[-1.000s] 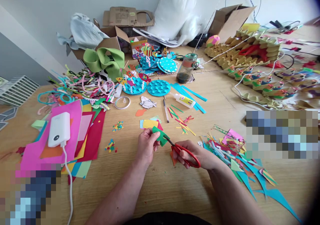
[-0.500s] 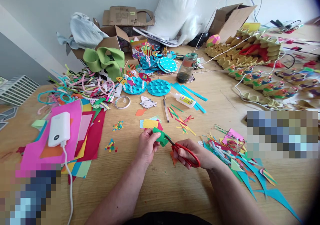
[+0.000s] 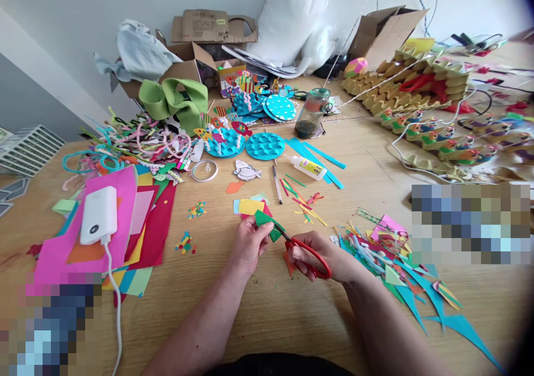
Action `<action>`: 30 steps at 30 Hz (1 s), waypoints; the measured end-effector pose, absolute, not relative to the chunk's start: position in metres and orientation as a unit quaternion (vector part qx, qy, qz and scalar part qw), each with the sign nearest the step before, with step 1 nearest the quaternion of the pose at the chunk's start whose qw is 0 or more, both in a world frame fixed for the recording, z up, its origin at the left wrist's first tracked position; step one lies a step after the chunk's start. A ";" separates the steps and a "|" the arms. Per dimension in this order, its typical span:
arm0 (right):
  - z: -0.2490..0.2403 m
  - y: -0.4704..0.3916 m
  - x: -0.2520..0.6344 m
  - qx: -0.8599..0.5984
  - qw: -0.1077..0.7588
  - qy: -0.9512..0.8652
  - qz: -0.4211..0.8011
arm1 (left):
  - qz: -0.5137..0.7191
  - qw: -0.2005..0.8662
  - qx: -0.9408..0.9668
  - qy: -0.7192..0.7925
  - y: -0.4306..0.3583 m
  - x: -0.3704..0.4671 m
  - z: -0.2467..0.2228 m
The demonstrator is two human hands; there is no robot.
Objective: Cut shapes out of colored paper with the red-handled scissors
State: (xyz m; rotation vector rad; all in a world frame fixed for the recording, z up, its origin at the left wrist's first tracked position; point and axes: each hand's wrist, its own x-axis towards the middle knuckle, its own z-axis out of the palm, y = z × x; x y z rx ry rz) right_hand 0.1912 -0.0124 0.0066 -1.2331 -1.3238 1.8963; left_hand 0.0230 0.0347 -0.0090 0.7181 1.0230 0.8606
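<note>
My left hand (image 3: pixel 249 245) pinches a small piece of green paper (image 3: pixel 263 219) between thumb and fingers. My right hand (image 3: pixel 317 255) is wrapped round the red handles of a pair of scissors (image 3: pixel 311 252). The scissors' dark blades point up and left and lie across the right part of the green paper. An orange paper scrap (image 3: pixel 289 265) is partly visible just left of my right fingers. Beyond my hands lie a yellow paper piece (image 3: pixel 251 206), an orange fish cutout (image 3: pixel 234 187), a pen (image 3: pixel 277 184) and a white fish drawing (image 3: pixel 247 171).
A white power bank (image 3: pixel 99 214) lies on coloured sheets at left, its cable running forward. Paper scraps (image 3: pixel 394 276) spread at right. Behind stand a glue bottle (image 3: pixel 307 167), blue scalloped discs (image 3: pixel 265 146), a glass jar (image 3: pixel 312 114) and egg cartons (image 3: pixel 444 137).
The green paper has tilted and shifted slightly in my left hand. The scissors have moved slightly left, and their blades look more closed across the paper.
</note>
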 end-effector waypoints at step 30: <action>-0.003 -0.013 0.196 -0.391 0.273 -0.517 0.711 | 0.345 0.750 0.340 0.450 0.036 0.022 -0.006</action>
